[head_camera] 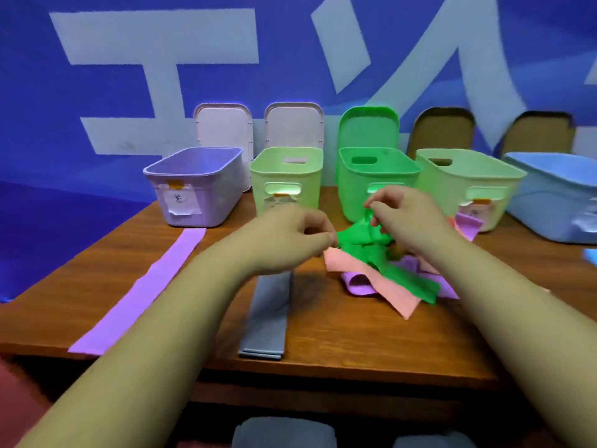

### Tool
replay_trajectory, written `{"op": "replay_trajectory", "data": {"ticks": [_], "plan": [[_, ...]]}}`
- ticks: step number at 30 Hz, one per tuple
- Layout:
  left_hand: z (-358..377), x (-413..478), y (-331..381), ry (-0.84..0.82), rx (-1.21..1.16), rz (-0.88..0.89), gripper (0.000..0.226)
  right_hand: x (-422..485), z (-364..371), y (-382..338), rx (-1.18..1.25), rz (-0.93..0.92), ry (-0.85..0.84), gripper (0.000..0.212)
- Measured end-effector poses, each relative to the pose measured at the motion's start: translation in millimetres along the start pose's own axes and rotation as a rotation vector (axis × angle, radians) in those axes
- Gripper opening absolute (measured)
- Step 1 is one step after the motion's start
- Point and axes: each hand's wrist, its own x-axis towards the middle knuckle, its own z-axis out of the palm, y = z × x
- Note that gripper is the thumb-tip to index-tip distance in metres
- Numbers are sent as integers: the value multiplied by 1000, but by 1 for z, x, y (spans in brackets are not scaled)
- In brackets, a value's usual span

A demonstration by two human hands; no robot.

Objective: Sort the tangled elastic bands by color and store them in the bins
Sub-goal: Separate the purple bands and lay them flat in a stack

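Observation:
A tangle of bands lies at the table's middle right. On top of it a green band (387, 270) crosses a pink band (397, 294) and purple bands (358, 284). My left hand (297, 234) pinches the green band's left end. My right hand (403, 215) grips its bunched upper part, lifted a little off the pile. A long purple band (139, 292) lies flat at the left, and a grey band (269, 315) lies flat below my left hand. Along the back stand a lilac bin (197, 185), a pale green bin (287, 179), a bright green bin (374, 182), another pale green bin (468, 185) and a blue bin (559, 195).
The bins' lids lean against the blue wall behind them, among them a bright green lid (368, 127). Paper labels are taped on some bins' fronts. The wooden table (339, 347) ends close to me at its front edge. More pink and purple band (468, 224) lies by the right pale green bin.

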Motion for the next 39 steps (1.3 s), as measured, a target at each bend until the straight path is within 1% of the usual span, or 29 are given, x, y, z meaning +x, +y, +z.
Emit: {"op": "replay_trajectory", "data": {"ticks": [2, 5, 7, 9, 11, 13, 15, 16, 18, 20, 21, 22, 24, 26, 28, 29, 30, 32, 35, 37, 39], "plan": [[8, 36, 13, -96, 60, 45, 16, -13, -20, 29, -121, -13, 92, 17], [27, 75, 27, -217, 175, 184, 14, -33, -32, 62, -196, -17, 142, 15], [39, 89, 28, -370, 224, 240, 24, -40, -31, 72, -198, -9, 105, 16], [49, 95, 22, -528, 248, 251, 44, -42, -29, 74, -185, 0, 6, 19], [55, 98, 11, -593, 324, 310, 55, -42, -27, 75, -182, 14, -75, 21], [56, 102, 3, -543, 317, 317, 51, -40, -28, 78, -168, 13, -104, 20], [51, 107, 0, -427, 193, 279, 41, -38, -30, 79, -129, -2, -114, 15], [49, 110, 1, -377, 112, 244, 36, -37, -30, 79, -100, -22, -110, 16], [46, 116, -3, -278, -7, 190, 27, -37, -30, 77, -29, -65, -101, 31], [47, 120, -11, -222, -116, 156, 22, -40, -28, 74, -4, -101, -140, 45], [48, 121, -15, -216, -185, 146, 20, -42, -26, 73, -26, -126, -166, 47], [48, 121, -19, -215, -233, 142, 18, -43, -24, 72, -54, -155, -186, 44], [48, 118, -24, -245, -269, 144, 16, -42, -25, 71, -64, -202, -198, 30], [47, 113, -24, -320, -294, 149, 14, -40, -27, 73, -24, -181, -209, 17], [47, 108, -22, -358, -317, 177, 12, -38, -27, 75, -16, -147, -218, 14], [48, 106, -20, -349, -333, 197, 12, -37, -25, 77, -20, -139, -201, 15], [48, 104, -19, -327, -332, 220, 14, -36, -24, 78, -25, -134, -170, 15], [47, 101, -17, -308, -255, 276, 22, -32, -22, 81, -36, -120, -90, 17], [48, 98, -14, -380, -58, 358, 34, -25, -21, 83, -62, -74, 30, 19], [51, 97, -12, -394, 34, 378, 31, -22, -22, 85, -100, -30, 89, 20], [53, 98, -13, -370, 49, 408, 20, -21, -25, 86, -139, 20, 150, 19]]}}
